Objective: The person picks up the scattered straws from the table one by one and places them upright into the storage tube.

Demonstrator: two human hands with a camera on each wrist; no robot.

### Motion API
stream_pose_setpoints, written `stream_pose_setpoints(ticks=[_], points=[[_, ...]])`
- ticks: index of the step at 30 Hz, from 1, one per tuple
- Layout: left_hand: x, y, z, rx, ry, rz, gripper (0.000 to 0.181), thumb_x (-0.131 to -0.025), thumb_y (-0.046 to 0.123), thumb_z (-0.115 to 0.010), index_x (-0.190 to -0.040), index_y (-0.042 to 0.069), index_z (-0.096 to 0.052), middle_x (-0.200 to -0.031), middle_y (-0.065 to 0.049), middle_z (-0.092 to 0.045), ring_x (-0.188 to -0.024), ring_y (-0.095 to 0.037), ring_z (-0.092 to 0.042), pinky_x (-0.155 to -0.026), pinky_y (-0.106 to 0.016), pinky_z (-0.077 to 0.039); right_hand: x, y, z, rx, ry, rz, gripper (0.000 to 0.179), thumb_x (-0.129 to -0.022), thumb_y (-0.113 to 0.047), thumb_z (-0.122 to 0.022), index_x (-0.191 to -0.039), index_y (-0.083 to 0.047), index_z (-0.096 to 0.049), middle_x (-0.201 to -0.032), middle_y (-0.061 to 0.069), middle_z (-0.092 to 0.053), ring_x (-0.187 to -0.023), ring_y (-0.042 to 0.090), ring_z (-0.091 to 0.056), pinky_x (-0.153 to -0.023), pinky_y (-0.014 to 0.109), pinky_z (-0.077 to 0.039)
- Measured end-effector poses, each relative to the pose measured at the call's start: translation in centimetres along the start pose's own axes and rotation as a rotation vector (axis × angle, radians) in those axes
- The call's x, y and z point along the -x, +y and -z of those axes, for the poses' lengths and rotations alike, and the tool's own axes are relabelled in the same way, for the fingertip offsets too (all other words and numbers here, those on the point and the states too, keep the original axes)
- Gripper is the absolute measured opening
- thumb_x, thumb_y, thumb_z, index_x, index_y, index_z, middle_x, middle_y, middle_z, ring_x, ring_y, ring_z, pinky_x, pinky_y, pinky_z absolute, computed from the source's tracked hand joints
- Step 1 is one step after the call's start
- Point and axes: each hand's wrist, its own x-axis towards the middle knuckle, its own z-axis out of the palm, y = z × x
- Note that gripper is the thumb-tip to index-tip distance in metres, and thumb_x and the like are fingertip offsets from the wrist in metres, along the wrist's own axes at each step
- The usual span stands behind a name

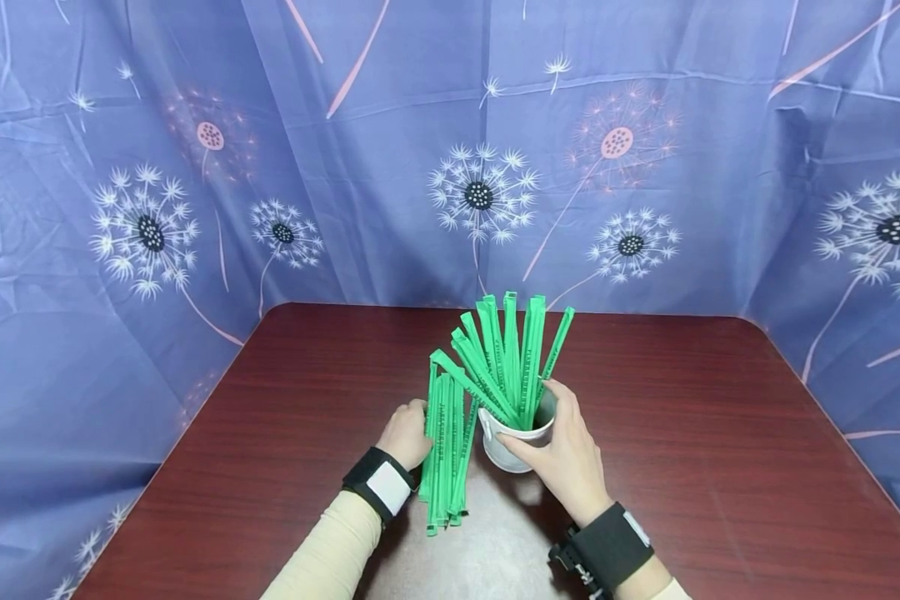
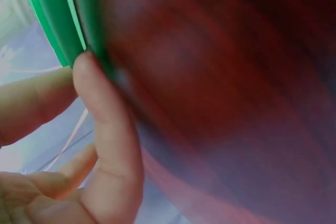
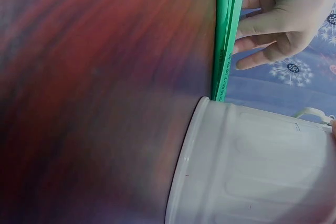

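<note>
Several long, thin green stick packets with dark print point(image 1: 442, 450) lie side by side in a loose pile on the table. At the pile's left side is my left hand point(image 1: 407, 435), its fingertips touching the packets' edge; in the left wrist view a fingertip point(image 2: 89, 66) meets a green packet point(image 2: 52, 19). A small white bucket point(image 1: 512, 457) stands right of the pile, with more green packets point(image 1: 528, 358) fanned upright in it. My right hand point(image 1: 573, 454) grips the bucket near its rim, thumb in front and fingers at the right side.
The dark red-brown wood-grain table point(image 1: 720, 433) reaches back to a blue dandelion-print cloth point(image 1: 390, 192). A pale handle point(image 3: 315, 113) shows on the bucket's side in the right wrist view. One leaning packet point(image 1: 465, 382) overhangs the pile's far end.
</note>
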Motion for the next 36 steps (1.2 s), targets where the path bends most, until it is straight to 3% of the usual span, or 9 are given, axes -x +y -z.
stream_pose_setpoints(ticks=[6, 12, 16, 20, 27, 32, 36], points=[[-0.1, 0.1, 0.4, 0.043, -0.031, 0.060, 0.051, -0.082, -0.006, -0.059, -0.133, -0.007, -0.052, -0.104, -0.019, -0.066, -0.101, -0.036, -0.063, -0.082, -0.044, -0.053, 0.0, -0.1, 0.1, -0.006, -0.007, -0.007, 0.097, -0.073, -0.051, -0.084, -0.149, -0.019, -0.033, -0.147, 0.007, -0.045, -0.114, 0.035, -0.061, -0.070, 0.052, -0.052], [0.1, 0.5, 1.0, 0.086, -0.027, 0.082, 0.050, -0.084, -0.005, -0.056, -0.134, -0.007, -0.052, -0.105, -0.018, -0.066, -0.102, -0.034, -0.063, -0.084, -0.045, -0.053, 0.0, -0.1, 0.1, -0.007, -0.005, -0.013, 0.097, -0.072, -0.051, -0.084, -0.149, -0.021, -0.032, -0.147, 0.007, -0.046, -0.115, 0.034, -0.061, -0.071, 0.054, -0.052], [0.0, 0.6, 1.2, 0.119, 0.006, 0.080, 0.049, -0.085, -0.003, -0.057, -0.133, -0.004, -0.054, -0.102, -0.015, -0.065, -0.098, -0.031, -0.062, -0.082, -0.044, -0.052, 0.0, -0.2, 0.1, -0.006, -0.005, -0.012, 0.097, -0.072, -0.051, -0.084, -0.149, -0.021, -0.032, -0.147, 0.006, -0.046, -0.115, 0.034, -0.061, -0.070, 0.054, -0.051], [-0.1, 0.6, 1.4, 0.156, 0.085, 0.062, 0.040, -0.089, 0.004, -0.058, -0.129, -0.001, -0.059, -0.099, -0.012, -0.065, -0.091, -0.025, -0.062, -0.078, -0.039, -0.051, 0.0, -0.1, 0.1, -0.008, -0.006, -0.011, 0.097, -0.073, -0.051, -0.083, -0.149, -0.021, -0.032, -0.147, 0.007, -0.046, -0.114, 0.034, -0.061, -0.070, 0.053, -0.051], [0.0, 1.1, 2.2, 0.466, 0.172, 0.086, 0.027, -0.097, 0.018, -0.061, -0.119, 0.003, -0.064, -0.098, -0.013, -0.069, -0.061, -0.022, -0.069, -0.050, -0.036, -0.057, 0.0, -0.1, 0.0, -0.008, -0.009, -0.010, 0.097, -0.073, -0.051, -0.083, -0.149, -0.021, -0.032, -0.147, 0.007, -0.045, -0.113, 0.034, -0.062, -0.069, 0.052, -0.051], [0.4, 2.0, 3.1, 0.613, 0.274, 0.049, 0.023, -0.095, 0.022, -0.066, -0.109, 0.004, -0.068, -0.096, -0.017, -0.073, -0.068, -0.024, -0.071, -0.057, -0.042, -0.060, 0.0, -0.2, 0.1, -0.004, -0.011, -0.015, 0.097, -0.073, -0.050, -0.084, -0.149, -0.020, -0.031, -0.147, 0.007, -0.045, -0.112, 0.035, -0.062, -0.069, 0.052, -0.051], [0.6, 2.6, 3.6, 0.723, 0.322, 0.002, 0.021, -0.093, 0.021, -0.070, -0.106, 0.005, -0.068, -0.095, -0.019, -0.074, -0.072, -0.024, -0.073, -0.059, -0.040, -0.061, 0.0, -0.2, 0.0, 0.005, -0.006, -0.017, 0.098, -0.073, -0.050, -0.084, -0.149, -0.020, -0.031, -0.146, 0.007, -0.046, -0.110, 0.035, -0.063, -0.068, 0.052, -0.051]])
